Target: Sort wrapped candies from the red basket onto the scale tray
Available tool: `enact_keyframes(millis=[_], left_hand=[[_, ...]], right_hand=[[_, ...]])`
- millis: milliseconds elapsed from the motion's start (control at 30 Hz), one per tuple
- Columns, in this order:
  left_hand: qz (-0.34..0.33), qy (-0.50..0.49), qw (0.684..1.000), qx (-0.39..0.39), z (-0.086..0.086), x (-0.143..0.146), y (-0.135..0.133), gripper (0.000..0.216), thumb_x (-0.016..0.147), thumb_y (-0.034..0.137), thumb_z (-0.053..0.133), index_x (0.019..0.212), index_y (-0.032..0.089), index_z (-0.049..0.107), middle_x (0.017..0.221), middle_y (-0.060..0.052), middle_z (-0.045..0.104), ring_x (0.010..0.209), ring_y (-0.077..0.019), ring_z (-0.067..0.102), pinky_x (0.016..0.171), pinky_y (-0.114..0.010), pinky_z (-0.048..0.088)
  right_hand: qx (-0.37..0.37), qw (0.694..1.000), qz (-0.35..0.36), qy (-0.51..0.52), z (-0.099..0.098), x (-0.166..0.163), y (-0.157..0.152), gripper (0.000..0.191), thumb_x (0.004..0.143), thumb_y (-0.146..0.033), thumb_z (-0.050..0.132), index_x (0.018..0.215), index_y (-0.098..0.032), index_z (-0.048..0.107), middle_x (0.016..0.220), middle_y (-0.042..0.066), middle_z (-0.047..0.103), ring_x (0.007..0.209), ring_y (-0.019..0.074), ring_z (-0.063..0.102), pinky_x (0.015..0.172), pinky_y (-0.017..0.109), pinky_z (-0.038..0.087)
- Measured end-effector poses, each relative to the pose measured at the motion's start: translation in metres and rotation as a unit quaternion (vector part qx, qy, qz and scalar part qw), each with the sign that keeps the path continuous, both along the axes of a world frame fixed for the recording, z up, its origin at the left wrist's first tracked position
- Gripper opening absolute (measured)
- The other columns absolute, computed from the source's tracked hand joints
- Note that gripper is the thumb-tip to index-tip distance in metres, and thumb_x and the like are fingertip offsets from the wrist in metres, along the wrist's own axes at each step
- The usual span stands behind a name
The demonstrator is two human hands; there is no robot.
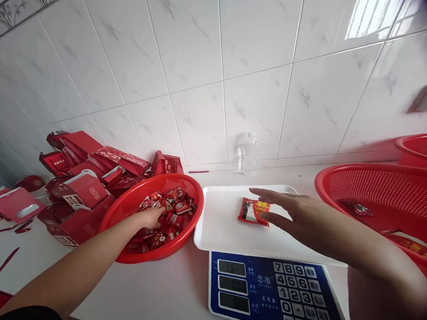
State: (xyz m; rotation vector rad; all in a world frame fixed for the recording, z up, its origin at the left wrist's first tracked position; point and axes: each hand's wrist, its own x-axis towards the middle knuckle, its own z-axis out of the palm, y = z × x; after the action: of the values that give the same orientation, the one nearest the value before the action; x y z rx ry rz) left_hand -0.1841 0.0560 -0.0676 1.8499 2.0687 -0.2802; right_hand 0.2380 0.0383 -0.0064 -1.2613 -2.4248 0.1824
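My left hand (153, 217) reaches into a red mesh basket (127, 206) and its fingers curl around small red snack packets (173, 213) heaped inside. My right hand (292, 210) hovers flat over the white tray (221, 227) of a blue electronic scale (268, 292), fingers spread and holding nothing. Its fingertips are right beside a single red packet (253, 211) lying on the tray.
Red gift boxes (85, 187) are piled at the back left of the white counter. A large red basket (385, 193) and another red basket (422, 149) stand on the right. A clear plastic bottle (249, 154) stands against the tiled wall.
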Motion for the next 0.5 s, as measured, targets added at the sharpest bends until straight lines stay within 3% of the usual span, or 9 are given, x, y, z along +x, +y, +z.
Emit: enact_keyframes(millis=[167, 367, 500], left_hand=[[0.036, -0.075, 0.996, 0.038, 0.009, -0.012, 0.001, 0.033, 0.094, 0.034, 0.062, 0.123, 0.017, 0.061, 0.126, -0.010, 0.063, 0.106, -0.0245, 0.064, 0.089, -0.046, 0.055], [0.107, -0.205, 0.967, 0.106, 0.045, -0.027, -0.004, 0.032, 0.094, 0.033, 0.062, 0.122, 0.016, 0.061, 0.122, -0.010, 0.064, 0.102, -0.0233, 0.065, 0.085, -0.044, 0.057], [0.136, -0.291, 0.937, 0.134, 0.064, -0.020, -0.011, 0.025, 0.094, 0.029, 0.063, 0.115, 0.015, 0.063, 0.115, -0.008, 0.065, 0.095, -0.0205, 0.066, 0.080, -0.040, 0.057]], right_hand=[[0.005, 1.000, 0.006, 0.007, 0.000, 0.000, 0.001, 0.048, 0.097, -0.040, 0.047, 0.144, -0.033, 0.052, 0.132, 0.007, 0.067, 0.112, 0.0324, 0.068, 0.081, 0.048, 0.061], [0.012, 1.000, 0.008, 0.013, 0.000, 0.001, -0.001, 0.047, 0.096, -0.038, 0.049, 0.142, -0.031, 0.055, 0.125, 0.009, 0.071, 0.107, 0.0337, 0.070, 0.074, 0.045, 0.063], [0.009, 1.000, 0.007, 0.007, -0.001, 0.001, 0.000, 0.049, 0.095, -0.036, 0.049, 0.143, -0.031, 0.054, 0.124, 0.009, 0.072, 0.107, 0.0338, 0.070, 0.073, 0.045, 0.063]])
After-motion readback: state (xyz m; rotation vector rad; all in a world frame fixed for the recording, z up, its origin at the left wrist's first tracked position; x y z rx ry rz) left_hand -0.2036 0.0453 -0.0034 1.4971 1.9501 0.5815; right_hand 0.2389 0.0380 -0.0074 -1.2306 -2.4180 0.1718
